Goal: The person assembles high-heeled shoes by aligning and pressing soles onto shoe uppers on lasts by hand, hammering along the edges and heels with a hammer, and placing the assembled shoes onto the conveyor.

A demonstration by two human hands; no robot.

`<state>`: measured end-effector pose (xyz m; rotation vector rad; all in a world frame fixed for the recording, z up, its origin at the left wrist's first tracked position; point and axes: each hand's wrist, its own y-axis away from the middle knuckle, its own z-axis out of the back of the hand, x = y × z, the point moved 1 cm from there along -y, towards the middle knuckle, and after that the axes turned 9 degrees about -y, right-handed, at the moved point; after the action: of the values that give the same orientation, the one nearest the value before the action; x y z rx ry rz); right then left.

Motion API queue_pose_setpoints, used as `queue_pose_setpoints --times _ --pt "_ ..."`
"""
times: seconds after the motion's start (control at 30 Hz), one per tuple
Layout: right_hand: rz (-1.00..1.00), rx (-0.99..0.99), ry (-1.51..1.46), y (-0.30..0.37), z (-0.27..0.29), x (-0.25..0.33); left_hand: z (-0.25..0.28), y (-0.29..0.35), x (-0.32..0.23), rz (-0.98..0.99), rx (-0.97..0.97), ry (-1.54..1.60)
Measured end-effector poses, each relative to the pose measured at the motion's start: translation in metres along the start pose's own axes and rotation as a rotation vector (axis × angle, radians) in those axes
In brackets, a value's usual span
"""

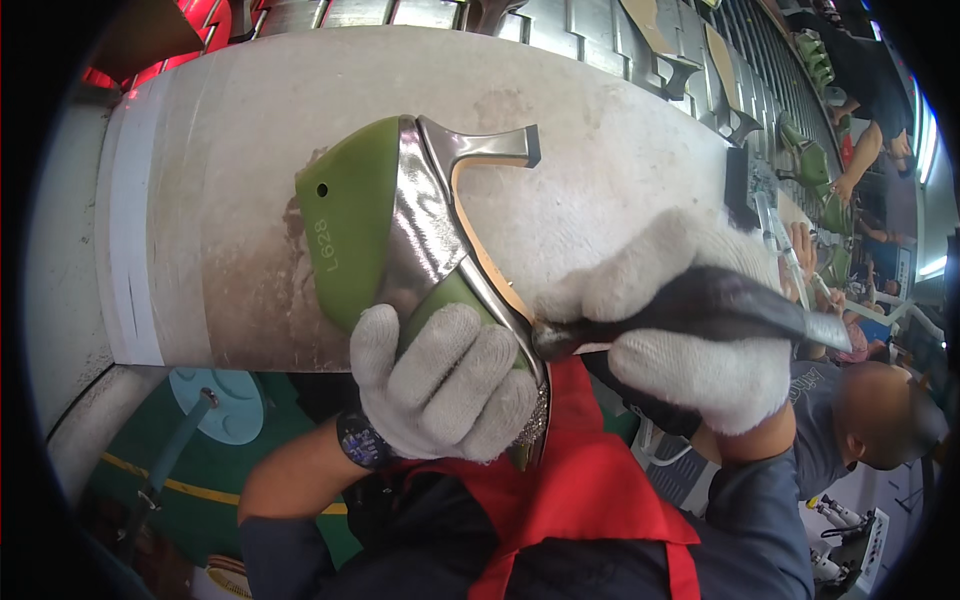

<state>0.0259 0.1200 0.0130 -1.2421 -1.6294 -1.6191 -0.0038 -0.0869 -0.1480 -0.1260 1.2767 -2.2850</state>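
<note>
A silver high-heeled shoe [425,215] lies on its side on a green shoe last [350,215], its heel pointing to the right. My left hand [450,385], in a white knit glove, has its fingers wrapped round the front part of the shoe and last. In my right hand [690,340], also gloved, is a dark hand tool [720,300] with a rounded, knob-like end and a greyish tip at the far right; its exact kind I cannot make out. The knob meets the edge of the tan sole [485,245] near my left fingertips. Part of the toe is hidden by my left hand.
A pale, stained worktop [250,120] lies under the shoe. Beyond it runs a slatted metal conveyor [580,35] carrying heeled sole pieces [660,45]. Green lasts [800,150] and other people stand at the right. A blue round stool [225,405] is at the lower left.
</note>
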Motion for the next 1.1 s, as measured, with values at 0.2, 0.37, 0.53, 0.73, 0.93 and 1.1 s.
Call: queue_pose_setpoints --times 0.2,0.37,0.53,0.73,0.93,1.1 --pt "0.03 0.17 0.121 -0.047 -0.008 -0.004 0.004 -0.004 0.003 -0.002 0.017 0.018" --pt "0.594 0.11 0.289 -0.057 -0.01 -0.03 0.008 -0.011 -0.002 0.035 0.061 0.018" --pt "0.565 -0.109 0.036 -0.047 -0.008 -0.003 0.03 -0.04 0.033 0.017 0.291 0.141" --pt "0.392 -0.265 -0.031 -0.055 -0.007 -0.013 0.035 -0.064 0.066 0.16 0.574 0.23" --pt "0.503 -0.36 -0.084 -0.067 -0.023 -0.019 0.034 -0.062 0.069 0.152 0.615 0.226" --pt "0.594 -0.116 0.086 -0.088 -0.015 0.001 0.028 -0.066 0.067 0.101 0.571 0.205"
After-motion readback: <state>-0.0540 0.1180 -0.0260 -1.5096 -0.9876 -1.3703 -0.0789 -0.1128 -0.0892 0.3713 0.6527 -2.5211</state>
